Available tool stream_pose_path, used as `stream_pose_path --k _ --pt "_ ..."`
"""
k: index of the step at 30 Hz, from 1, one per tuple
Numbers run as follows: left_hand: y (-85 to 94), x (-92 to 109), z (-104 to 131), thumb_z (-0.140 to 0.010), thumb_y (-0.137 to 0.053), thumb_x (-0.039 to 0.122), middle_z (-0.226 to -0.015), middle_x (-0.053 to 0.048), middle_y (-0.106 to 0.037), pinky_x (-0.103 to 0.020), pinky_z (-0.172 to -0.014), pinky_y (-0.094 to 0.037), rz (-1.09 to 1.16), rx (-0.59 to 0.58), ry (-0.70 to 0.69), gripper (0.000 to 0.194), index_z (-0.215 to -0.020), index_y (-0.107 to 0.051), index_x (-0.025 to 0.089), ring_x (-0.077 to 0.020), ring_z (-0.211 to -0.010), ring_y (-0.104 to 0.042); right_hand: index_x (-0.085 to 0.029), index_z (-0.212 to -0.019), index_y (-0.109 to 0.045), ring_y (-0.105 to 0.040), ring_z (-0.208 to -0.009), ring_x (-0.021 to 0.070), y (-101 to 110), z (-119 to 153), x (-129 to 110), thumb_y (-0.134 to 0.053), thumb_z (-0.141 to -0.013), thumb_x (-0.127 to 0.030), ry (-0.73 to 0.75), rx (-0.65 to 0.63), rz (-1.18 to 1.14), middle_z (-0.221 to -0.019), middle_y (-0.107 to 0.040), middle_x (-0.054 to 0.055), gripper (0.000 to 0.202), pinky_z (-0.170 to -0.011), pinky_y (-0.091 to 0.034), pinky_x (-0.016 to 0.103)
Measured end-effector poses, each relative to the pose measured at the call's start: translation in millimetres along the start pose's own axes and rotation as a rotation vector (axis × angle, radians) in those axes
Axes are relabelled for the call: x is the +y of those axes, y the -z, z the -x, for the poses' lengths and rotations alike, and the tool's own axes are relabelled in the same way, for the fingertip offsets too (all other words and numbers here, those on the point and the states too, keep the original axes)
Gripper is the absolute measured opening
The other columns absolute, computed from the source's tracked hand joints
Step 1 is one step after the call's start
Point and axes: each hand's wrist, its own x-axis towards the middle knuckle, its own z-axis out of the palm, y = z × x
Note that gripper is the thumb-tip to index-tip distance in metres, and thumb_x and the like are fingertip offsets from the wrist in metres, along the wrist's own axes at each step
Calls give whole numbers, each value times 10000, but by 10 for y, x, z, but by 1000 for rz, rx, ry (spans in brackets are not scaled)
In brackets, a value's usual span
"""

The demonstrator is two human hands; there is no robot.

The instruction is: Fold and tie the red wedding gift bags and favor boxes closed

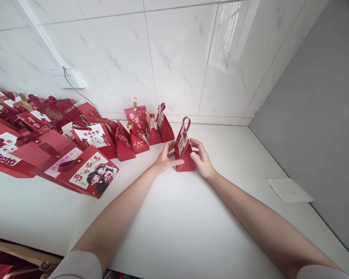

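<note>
A red triangular gift box [185,161] with a printed side and a dark red ribbon loop on top stands upright on the white table [209,224]. My left hand [165,159] grips its left side, thumb across the lower front. Against its right side, my right hand [202,158] holds on with thumb in front and fingers behind. Just left of it stand similar red boxes, the closest one [166,130] with a dark red loop, another [139,143] with a gold loop.
Many red bags and boxes [93,176] crowd the table's left side. A wall socket [68,78] with a cable is behind them. A pale flat sheet [289,190] lies at the right, beside a grey panel [317,116]. An open carton [23,255] is at the lower left.
</note>
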Motion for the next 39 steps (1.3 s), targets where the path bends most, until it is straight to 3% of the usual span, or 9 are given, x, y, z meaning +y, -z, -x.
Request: stream_pose_path --k 7,10,12,14,17,19,22,27,39 --pt "-22 23 4 -628 -833 390 -1431 -104 -405 -465 -1119 -297 -70 50 -26 779 -1263 -402 258 -294 -1376 -340 -254 -1334 -470 -476 -1267 260 -13 0 -55 -502 -911 -562 -33 8 -42 -1368 -515 101 525 -1035 -426 435" --pt "-17 31 8 -778 -649 558 -1282 -118 -525 -456 -1081 -329 -83 234 -78 615 -1236 -425 215 -290 -1249 -474 -252 -1215 -593 -550 -1185 262 -26 -10 -34 -450 -932 -570 -105 43 -98 -1271 -609 63 449 -1033 -426 423" --pt "-10 41 13 -861 -520 576 -1143 -97 -591 -430 -1005 -398 -69 371 -90 508 -1208 -448 212 -268 -1126 -554 -244 -1109 -656 -621 -1059 266 -33 -24 3 -473 -911 -586 -210 62 -170 -1148 -676 47 435 -948 -484 420" --pt "-4 53 16 -869 -529 547 -1091 -78 -610 -401 -955 -435 -107 428 -90 466 -1199 -476 223 -253 -1067 -582 -242 -1079 -670 -656 -949 261 -36 -37 38 -531 -877 -587 -301 64 -245 -1073 -703 37 423 -837 -529 401" --pt "-6 68 12 -847 -583 513 -1201 -91 -569 -394 -1014 -409 -243 389 -153 443 -1180 -546 223 -264 -1168 -535 -241 -1112 -657 -656 -942 260 -36 -42 48 -526 -868 -607 -331 110 -261 -1082 -702 34 459 -816 -531 387" --pt "-16 71 6 -844 -600 486 -1263 -98 -533 -390 -1068 -368 -326 351 -196 409 -1152 -587 216 -268 -1240 -486 -236 -1116 -655 -642 -1008 266 -37 -31 22 -392 -902 -664 -310 139 -224 -1114 -694 39 546 -882 -509 395" --pt "-35 60 2 -841 -607 478 -1187 -93 -593 -372 -1003 -429 -283 315 -150 404 -1138 -595 205 -259 -1166 -550 -245 -1221 -585 -592 -1133 261 -46 -4 -34 -223 -929 -690 -212 105 -184 -1230 -640 45 644 -970 -470 394" --pt "-52 18 9 -838 -570 549 -1097 -73 -677 -353 -886 -502 -164 303 12 467 -1142 -588 195 -256 -1046 -627 -262 -1286 -489 -587 -1129 260 -61 17 -56 -465 -908 -605 -201 42 -140 -1302 -584 57 511 -966 -478 373" --pt "-74 23 5 -841 -552 578 -1237 -98 -648 -398 -949 -508 -22 248 138 544 -1209 -575 179 -291 -1133 -611 -252 -1268 -491 -607 -1099 248 -57 8 -27 -442 -929 -581 -234 33 -109 -1315 -579 60 475 -1004 -460 384"
